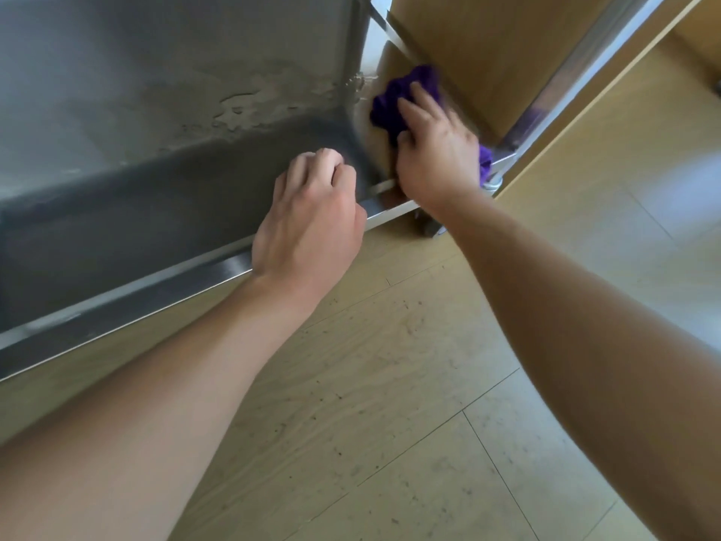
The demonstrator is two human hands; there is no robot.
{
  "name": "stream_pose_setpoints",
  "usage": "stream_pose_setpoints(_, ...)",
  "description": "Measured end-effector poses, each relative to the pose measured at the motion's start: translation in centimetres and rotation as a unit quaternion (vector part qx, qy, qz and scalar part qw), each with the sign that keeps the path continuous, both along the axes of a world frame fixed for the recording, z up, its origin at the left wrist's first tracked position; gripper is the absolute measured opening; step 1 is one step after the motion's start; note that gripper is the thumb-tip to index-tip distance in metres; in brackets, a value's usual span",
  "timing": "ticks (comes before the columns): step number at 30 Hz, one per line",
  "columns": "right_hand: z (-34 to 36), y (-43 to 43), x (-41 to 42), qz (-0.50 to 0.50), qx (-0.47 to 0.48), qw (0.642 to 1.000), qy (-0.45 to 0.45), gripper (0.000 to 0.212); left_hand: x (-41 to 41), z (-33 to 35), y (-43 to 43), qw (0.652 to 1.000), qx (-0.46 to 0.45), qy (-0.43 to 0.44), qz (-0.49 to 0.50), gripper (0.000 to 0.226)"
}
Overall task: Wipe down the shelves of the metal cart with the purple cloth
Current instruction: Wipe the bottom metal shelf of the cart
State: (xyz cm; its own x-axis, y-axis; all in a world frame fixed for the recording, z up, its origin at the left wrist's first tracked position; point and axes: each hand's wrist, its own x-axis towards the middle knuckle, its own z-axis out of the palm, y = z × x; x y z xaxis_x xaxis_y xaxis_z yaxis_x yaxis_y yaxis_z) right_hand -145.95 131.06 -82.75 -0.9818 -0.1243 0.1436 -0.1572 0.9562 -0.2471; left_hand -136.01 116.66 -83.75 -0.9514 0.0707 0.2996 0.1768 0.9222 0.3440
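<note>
Metal cart [175, 283]: stainless and rigid, and it stands on a caster, so it would likely roll if pushed sideways. Steady it at the rim, not at the thin posts.
Upper shelf [117, 212]: a grey tray to the left of the cloth grip, with pale dried residue on its far side. It is hard and smooth, so I expect the cloth to slide easily there until it meets the crust.
Tan surface [374, 72]: lies directly under the cloth grip, just past the tray's corner. Probably a lower shelf reflecting wood tones, but I cannot say for sure.
Post [577, 72]: a bright metal upright, beyond and to the right of the grip.
Left hand [308, 224]: nearer the person than the cloth grip, lying over the tray's front rim with the fingers curled in. Whether it clamps the rim or only rests there, I cannot tell.
Right hand [437, 150]: fingers bent over the cloth with the thumb tucked against it, holding the wad and pressing it down.
Purple cloth [394, 103]: soft, light and limp. It is bunched under the right palm and fingers, a tail pokes out on the hand's right side. It is best held as a wad beneath the palm, because loose ends could snag on the posts.
Caster [429, 228]: below the right wrist, under the tray's corner. Blurred.
</note>
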Motion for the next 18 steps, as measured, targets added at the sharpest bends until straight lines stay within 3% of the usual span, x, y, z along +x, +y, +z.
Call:
stream_pose_setpoints(3,-0.6,-2.1,0.9,0.120,0.018,0.993,0.012,0.049,0.0,0.1,-0.1,1.000,-0.002,-0.003,-0.005,0.026)
stream_pose_setpoints(6,-0.7,-1.2,-0.2,0.166,0.020,0.986,0.009,0.051,-0.1,0.1,-0.3,1.000,-0.002,-0.001,-0.013,0.027)
stream_pose_setpoints(12,0.1,3.7,-3.6,-0.009,0.016,1.000,-0.010,0.050,-0.5,-0.2,-0.4,0.999,0.035,0.010,-0.014,0.018)
stream_pose_setpoints(15,-0.1,3.3,-4.3,-0.006,0.018,1.000,-0.014,0.050,-0.9,0.0,-1.2,0.997,0.063,0.008,-0.032,0.015)
stream_pose_setpoints(18,-0.5,2.8,-5.3,-0.005,0.010,1.000,0.006,0.050,-1.7,0.2,-2.8,0.999,0.023,0.010,-0.036,0.014)
